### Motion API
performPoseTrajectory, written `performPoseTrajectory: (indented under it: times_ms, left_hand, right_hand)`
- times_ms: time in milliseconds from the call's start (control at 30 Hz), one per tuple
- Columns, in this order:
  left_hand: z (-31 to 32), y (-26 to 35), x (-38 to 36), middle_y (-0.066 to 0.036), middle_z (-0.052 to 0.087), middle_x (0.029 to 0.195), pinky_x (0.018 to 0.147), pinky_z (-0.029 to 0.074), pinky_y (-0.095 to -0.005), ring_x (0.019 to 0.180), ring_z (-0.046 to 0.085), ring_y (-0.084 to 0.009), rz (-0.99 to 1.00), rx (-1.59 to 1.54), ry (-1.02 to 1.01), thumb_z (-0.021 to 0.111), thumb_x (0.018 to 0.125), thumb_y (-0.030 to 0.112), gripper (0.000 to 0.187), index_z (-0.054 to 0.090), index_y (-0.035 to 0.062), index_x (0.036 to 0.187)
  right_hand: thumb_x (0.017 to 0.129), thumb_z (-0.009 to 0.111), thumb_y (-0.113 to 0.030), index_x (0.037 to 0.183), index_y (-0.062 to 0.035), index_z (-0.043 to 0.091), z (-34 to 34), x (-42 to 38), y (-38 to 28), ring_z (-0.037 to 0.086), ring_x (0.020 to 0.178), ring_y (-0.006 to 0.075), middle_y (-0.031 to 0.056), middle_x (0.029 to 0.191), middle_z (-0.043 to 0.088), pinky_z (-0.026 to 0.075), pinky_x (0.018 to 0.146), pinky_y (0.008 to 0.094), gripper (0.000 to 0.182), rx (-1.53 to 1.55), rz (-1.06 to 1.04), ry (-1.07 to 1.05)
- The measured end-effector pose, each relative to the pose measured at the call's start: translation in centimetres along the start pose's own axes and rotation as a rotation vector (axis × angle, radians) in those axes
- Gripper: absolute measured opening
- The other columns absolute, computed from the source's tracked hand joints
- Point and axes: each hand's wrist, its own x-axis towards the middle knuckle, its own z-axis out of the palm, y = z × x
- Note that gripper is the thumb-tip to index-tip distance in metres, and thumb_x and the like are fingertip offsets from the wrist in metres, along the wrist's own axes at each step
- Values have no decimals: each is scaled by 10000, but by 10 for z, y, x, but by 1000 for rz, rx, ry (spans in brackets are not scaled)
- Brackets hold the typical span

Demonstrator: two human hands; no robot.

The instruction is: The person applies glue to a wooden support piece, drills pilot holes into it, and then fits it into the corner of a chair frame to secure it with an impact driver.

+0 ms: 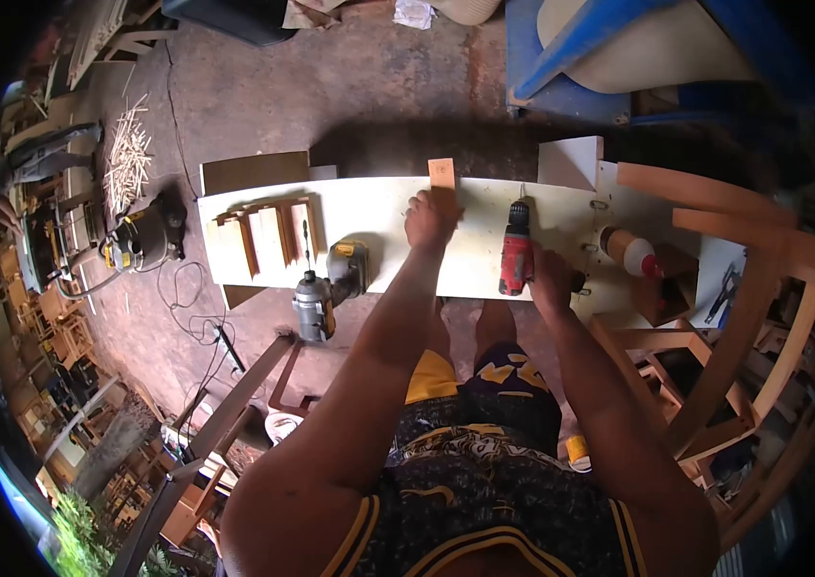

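Note:
My left hand (429, 219) is closed on a small flat wooden piece (441, 174) near the far edge of the pale bench board (388, 216). Faint dark marks show on the wooden piece's far end. My right hand (551, 280) is wrapped round the handle of a red cordless drill (516, 258), whose chuck and thin bit point away from me. Left of my left arm stands a second, yellow-and-grey drill (313, 310) with a long bit. Several wooden pieces (268, 240) are grouped at the bench's left end.
On the bench's right stand a bottle with a red cap (640, 258) and a wooden box (667, 288). Curved wooden chair parts (753, 317) crowd the right side. A compressor-like machine (143, 238), cables and thin sticks (128, 154) lie leftward. Another person's hand (5, 213) shows far left.

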Motion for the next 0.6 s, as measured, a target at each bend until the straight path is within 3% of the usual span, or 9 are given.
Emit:
performPoseTrajectory:
  times_ms: [33,67,100,167,233,300,400,500,600]
  left_hand:
    - [-2,3,7,-211,603,1059,840,520,-443,974,631,-361,-16,-22,-78,677,783,441,552,536,-10,1070]
    - [-2,-2,15,-173,664,984,807,520,-403,901,652,-312,15,-449,-102,671,788,451,565,565,-13,1092]
    - [9,-9,29,-99,648,945,755,505,-368,833,625,-224,181,-1203,-338,600,872,405,466,567,10,1116]
    - [-24,19,26,-47,609,898,729,491,-354,781,581,-182,138,-1711,-488,509,942,349,348,567,43,1097]
    - [-26,15,37,-51,590,886,722,482,-343,780,571,-177,297,-1408,-343,461,967,333,307,560,67,1084]
    - [-51,24,32,-69,587,900,699,477,-327,763,563,-181,18,-1750,-553,488,952,318,290,551,69,1085]
    - [-96,29,-3,-58,585,882,702,475,-305,760,558,-159,-28,-1736,-460,495,957,294,265,561,72,1085]
    - [-138,11,-36,-42,598,908,716,473,-281,790,563,-129,151,-1426,-338,525,955,248,227,568,66,1084]
    - [-184,-29,-78,-52,617,986,759,470,-264,862,578,-119,391,-1307,-192,608,918,199,237,565,35,1082]
  right_hand:
    - [664,781,-104,1276,-80,478,2,-3,2,589,871,324,136,906,572,470,713,453,683,4,-7,-29]
    - [664,781,-104,1276,-80,478,3,-5,2,589,871,324,136,906,572,470,713,453,683,5,-11,-24]
    - [647,810,-127,1303,-86,456,3,-6,0,579,920,331,140,952,568,467,751,461,747,-18,55,-131]
    - [630,839,-149,1330,-92,433,5,-9,-4,569,969,337,144,997,563,465,789,470,811,-32,96,-242]
    - [644,852,-195,1362,-99,409,10,-12,-3,566,1019,354,155,1057,572,461,852,472,849,137,126,-206]
    - [663,839,-202,1385,-93,391,7,-11,-3,554,1070,365,181,1132,563,456,901,471,857,142,70,-200]
    - [701,805,-239,1385,-47,389,-6,-16,-5,550,1086,372,212,1157,562,425,959,470,823,217,83,-130]
    - [711,792,-245,1388,-38,377,-12,-15,-12,553,1065,369,212,1150,559,429,955,467,821,160,-63,178]
    - [782,709,-169,1238,-52,553,-27,-12,-41,563,1055,357,181,1124,590,450,912,447,496,346,-109,217]
